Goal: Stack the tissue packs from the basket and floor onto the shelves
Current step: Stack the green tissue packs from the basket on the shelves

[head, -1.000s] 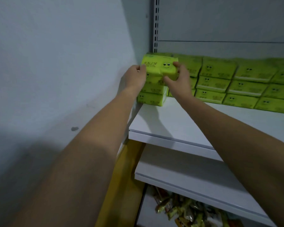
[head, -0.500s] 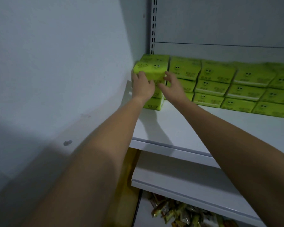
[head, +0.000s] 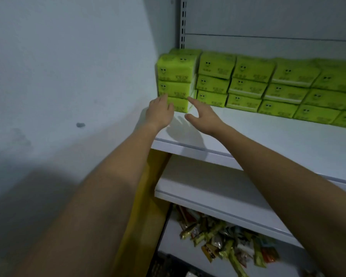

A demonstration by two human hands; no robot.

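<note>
View from a head-worn camera, looking forward and down along two bare forearms toward a white metal shelf [head: 268, 136] in the corner of a room.

At the shelf's far left end, close to the pale grey wall [head: 68, 56], stands a front stack of three bright green plastic-wrapped tissue packs [head: 175, 82], each printed with a small smiling face. The packs sit squarely one on another, with their faces toward the viewer. The wall appears to steady the stack on its left.

Behind and to the right, a long row of matching green packs [head: 268, 84] runs three high along the back of the shelf. The front stack looks like the start of a second row.

The left hand [head: 160, 111] is open with its fingers straight. Its fingertips lie over the lower left edge of the stack; whether they touch it cannot be told. The right hand [head: 203, 114] is also open, fingers extended and thumb spread, just beside the stack's lower right corner. Neither hand holds anything. Placed on either side, they seem to be squaring or steadying the stack.

A slotted metal upright [head: 183, 21] rises behind the stack. A lower white shelf [head: 208, 186] sits beneath, and under that lies a jumble of colourful snack packets [head: 228, 240]. A yellow side panel [head: 146, 196] shows between the left arm and the shelving. A small dark mark [head: 80, 124] spots the wall.

Most of the top shelf in front of the back row is bare, so nothing blocks further packs. The basket and floor are out of view.
</note>
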